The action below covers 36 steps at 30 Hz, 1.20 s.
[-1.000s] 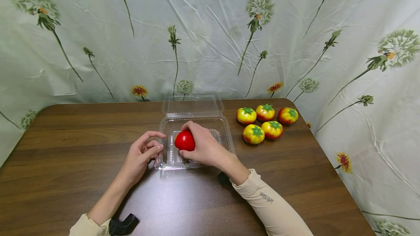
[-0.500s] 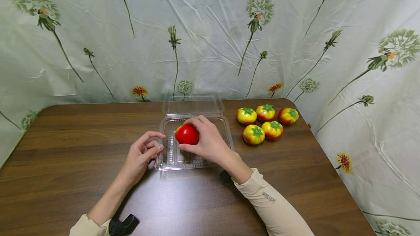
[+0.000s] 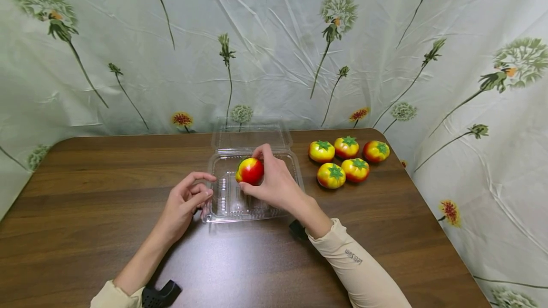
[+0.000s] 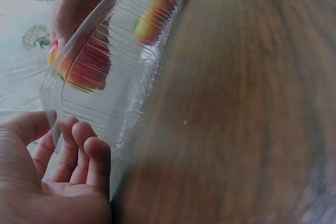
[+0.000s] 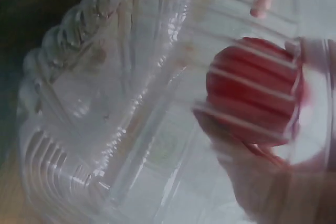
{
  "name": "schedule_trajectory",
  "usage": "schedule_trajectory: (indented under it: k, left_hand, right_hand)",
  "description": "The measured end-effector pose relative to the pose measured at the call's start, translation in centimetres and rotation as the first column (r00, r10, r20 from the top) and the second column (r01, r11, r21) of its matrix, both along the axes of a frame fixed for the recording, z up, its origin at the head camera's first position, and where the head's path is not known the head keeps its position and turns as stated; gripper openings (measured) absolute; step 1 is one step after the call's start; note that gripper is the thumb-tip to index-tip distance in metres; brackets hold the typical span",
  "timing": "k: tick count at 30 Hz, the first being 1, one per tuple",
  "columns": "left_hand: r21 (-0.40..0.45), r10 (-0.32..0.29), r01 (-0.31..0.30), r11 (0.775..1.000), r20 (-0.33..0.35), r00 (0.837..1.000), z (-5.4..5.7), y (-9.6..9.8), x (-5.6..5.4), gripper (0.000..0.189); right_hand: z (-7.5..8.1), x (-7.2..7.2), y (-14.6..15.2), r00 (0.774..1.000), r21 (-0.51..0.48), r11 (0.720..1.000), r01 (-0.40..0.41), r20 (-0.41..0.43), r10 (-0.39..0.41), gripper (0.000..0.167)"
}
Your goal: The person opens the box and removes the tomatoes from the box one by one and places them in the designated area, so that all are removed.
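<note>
My right hand (image 3: 280,182) grips a red-and-yellow tomato (image 3: 250,171) from its right side, thumb in front and fingers behind. The tomato is over the clear plastic container (image 3: 220,219), its yellow part turned left; the right wrist view shows its red side (image 5: 252,90) through the clear wall. Whether it touches the container's floor I cannot tell. At the container's left edge is my left hand (image 3: 185,201). The left wrist view shows that hand (image 4: 58,177) with its thumb and bent fingers on either side of the rim, pinching it.
Several more tomatoes (image 3: 355,170) with green star-shaped tops stand grouped on the table's (image 3: 107,203) right side. The container's clear lid (image 3: 252,137) lies back toward the flowered curtain (image 3: 274,61) at the far edge.
The right hand has moved slightly right and away from me with the tomato, which has turned from red toward its yellow part. The left hand has stayed in place.
</note>
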<state>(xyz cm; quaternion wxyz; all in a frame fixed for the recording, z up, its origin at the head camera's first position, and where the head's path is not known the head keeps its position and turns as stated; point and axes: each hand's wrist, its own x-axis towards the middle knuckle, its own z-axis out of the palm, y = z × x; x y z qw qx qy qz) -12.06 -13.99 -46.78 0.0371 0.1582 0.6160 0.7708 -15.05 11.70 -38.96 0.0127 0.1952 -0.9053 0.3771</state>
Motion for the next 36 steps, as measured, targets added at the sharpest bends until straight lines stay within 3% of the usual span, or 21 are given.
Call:
schedule_trajectory:
  k: [7, 20, 30, 36]
  left_hand:
    - [-0.005, 0.002, -0.002, 1.0, 0.004, 1.0, 0.2, -0.1, 0.1, 0.026]
    - [0.021, -0.026, 0.026, 0.999, -0.001, 1.0, -0.2, 0.2, 0.1, 0.026]
    - [0.019, -0.03, 0.03, 0.999, -0.006, 1.0, -0.2, 0.2, 0.1, 0.026]
    - [0.032, -0.05, 0.05, 0.998, -0.006, 0.999, -0.2, 0.0, 0.0, 0.026]
  right_hand:
    - [0.2, -0.2, 0.2, 1.0, 0.003, 1.0, -0.013, -0.025, 0.013, 0.071]
    - [0.3, -0.2, 0.7, 0.995, 0.064, 0.997, -0.045, -0.081, 0.051, 0.059]
    - [0.1, -0.2, 1.4, 0.992, 0.018, 0.999, -0.044, -0.12, 0.046, 0.059]
    - [0.1, -0.4, 2.0, 0.981, 0.005, 0.998, -0.068, -0.184, 0.067, 0.064]
